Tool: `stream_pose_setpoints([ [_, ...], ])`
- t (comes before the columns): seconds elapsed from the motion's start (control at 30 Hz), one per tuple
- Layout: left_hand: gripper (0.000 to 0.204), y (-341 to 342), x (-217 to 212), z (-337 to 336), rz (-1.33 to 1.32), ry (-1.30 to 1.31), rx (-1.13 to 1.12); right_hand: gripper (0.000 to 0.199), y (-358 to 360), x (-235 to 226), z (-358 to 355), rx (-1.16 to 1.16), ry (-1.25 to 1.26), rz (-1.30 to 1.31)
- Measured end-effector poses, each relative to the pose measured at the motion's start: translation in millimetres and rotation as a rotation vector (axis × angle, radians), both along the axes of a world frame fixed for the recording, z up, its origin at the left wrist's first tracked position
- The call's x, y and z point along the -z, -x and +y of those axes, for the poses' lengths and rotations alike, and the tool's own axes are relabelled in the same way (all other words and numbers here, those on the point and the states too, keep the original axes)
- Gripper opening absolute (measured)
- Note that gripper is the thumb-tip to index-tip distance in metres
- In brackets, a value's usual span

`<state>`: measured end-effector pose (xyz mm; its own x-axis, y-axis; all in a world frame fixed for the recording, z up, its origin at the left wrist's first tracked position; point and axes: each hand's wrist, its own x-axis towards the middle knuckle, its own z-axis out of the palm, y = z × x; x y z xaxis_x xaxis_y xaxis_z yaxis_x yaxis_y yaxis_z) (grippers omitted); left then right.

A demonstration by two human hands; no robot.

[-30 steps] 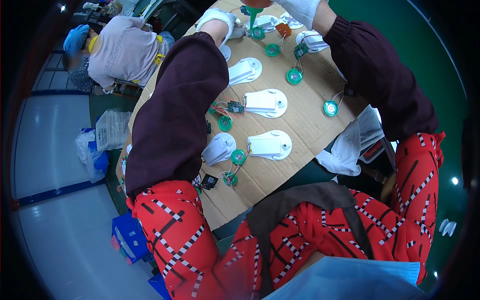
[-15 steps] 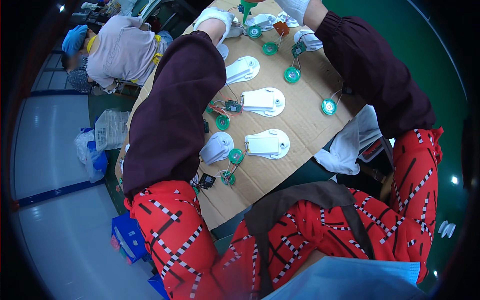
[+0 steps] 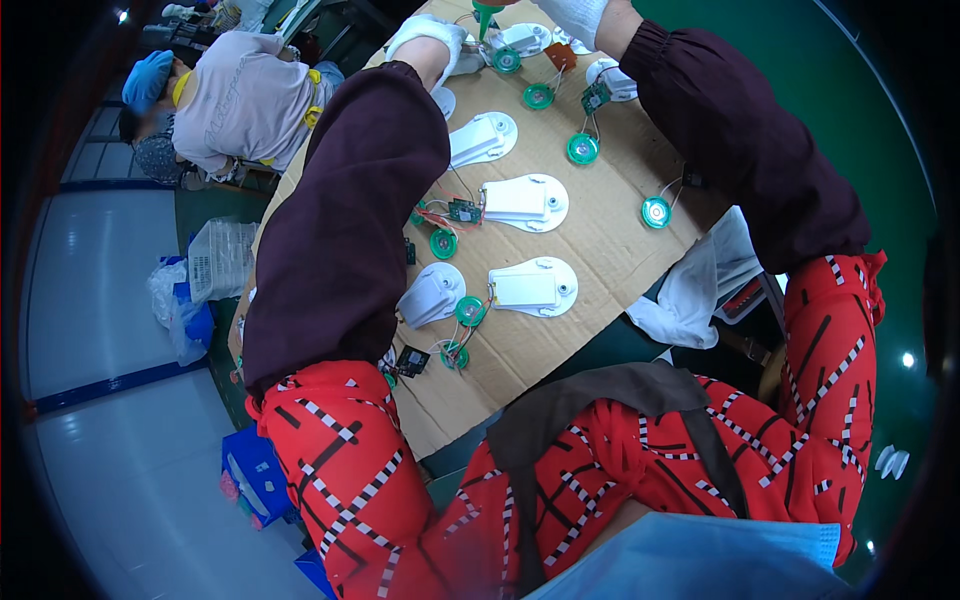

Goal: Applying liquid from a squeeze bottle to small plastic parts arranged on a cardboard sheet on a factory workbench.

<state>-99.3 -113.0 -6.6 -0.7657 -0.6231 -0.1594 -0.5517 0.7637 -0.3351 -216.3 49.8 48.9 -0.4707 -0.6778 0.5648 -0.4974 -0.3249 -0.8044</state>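
My left hand [image 3: 432, 40], in a white glove, reaches to the far edge of the cardboard, beside a white plastic housing [image 3: 522, 39] and a round green speaker [image 3: 506, 61]. Its fingers are hidden behind the wrist and sleeve. At the top edge my right hand [image 3: 575, 14], also white-gloved with bare fingertips, is partly cut off. Those fingertips are closed at a green tapered nozzle [image 3: 485, 20], which points down near my left hand. Closer in lie more white housings [image 3: 525, 204], wired to green speakers [image 3: 583, 149] and small circuit boards [image 3: 464, 210].
A cardboard sheet [image 3: 560, 325] covers the table. A white cloth [image 3: 680, 310] hangs at its right edge. Beyond the left side stand a clear plastic basket [image 3: 222, 260] and a blue bin [image 3: 258, 475]. A co-worker [image 3: 250, 100] bends over at the far left.
The nozzle has dipped slightly and shifted a little left, and my right hand has moved slightly left with it. My left hand stays nearly in place.
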Motion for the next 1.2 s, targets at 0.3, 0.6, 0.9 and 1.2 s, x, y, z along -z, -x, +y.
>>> stream_pose_setpoints([
  [0.3,0.044,2,-10,14,-0.038,0.049,0.04,0.069,4,-1,11,-0.045,-0.036,-0.01],
  [0.6,0.04,1,-3,3,0.03,-0.021,-0.015,0.061,11,4,10,-0.213,0.058,-0.112],
  [0.9,0.037,0,-3,10,-0.004,0.067,0.114,0.038,16,3,14,-0.349,0.121,-0.211],
  [1.2,0.045,-12,7,6,0.773,-0.496,-0.407,0.04,73,-6,89,-0.69,0.096,-0.823],
])
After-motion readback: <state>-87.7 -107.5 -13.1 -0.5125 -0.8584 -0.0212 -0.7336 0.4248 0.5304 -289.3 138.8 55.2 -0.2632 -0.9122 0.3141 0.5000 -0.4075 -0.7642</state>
